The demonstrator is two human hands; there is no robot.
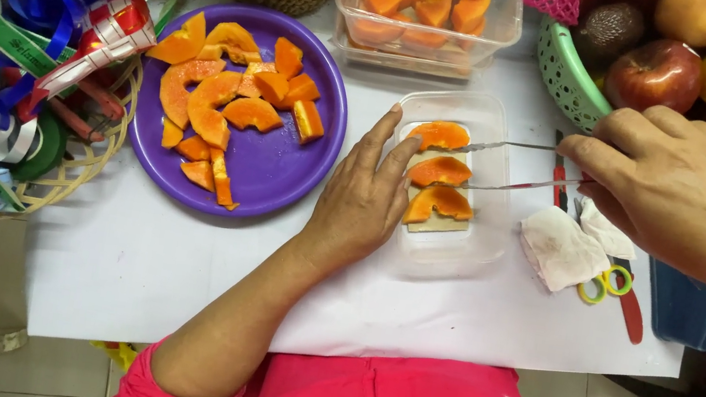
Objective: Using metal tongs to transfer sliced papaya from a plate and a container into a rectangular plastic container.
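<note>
Three papaya slices (439, 173) lie in a row inside the clear plastic tray (496, 127), on a pale liner. The metal tongs (519, 165), pinched in the right hand (694, 191), reach in over the top and middle slices; their tips stand slightly apart, and I cannot tell whether they clamp a slice. The left hand (362, 200) rests open against the tray's near wall, fingers touching the slices. A wet slice could slip from the narrow tips, or the light tray could skid on the white bench (172, 264) towards the purple plate (281, 178) left of the grip.
</note>
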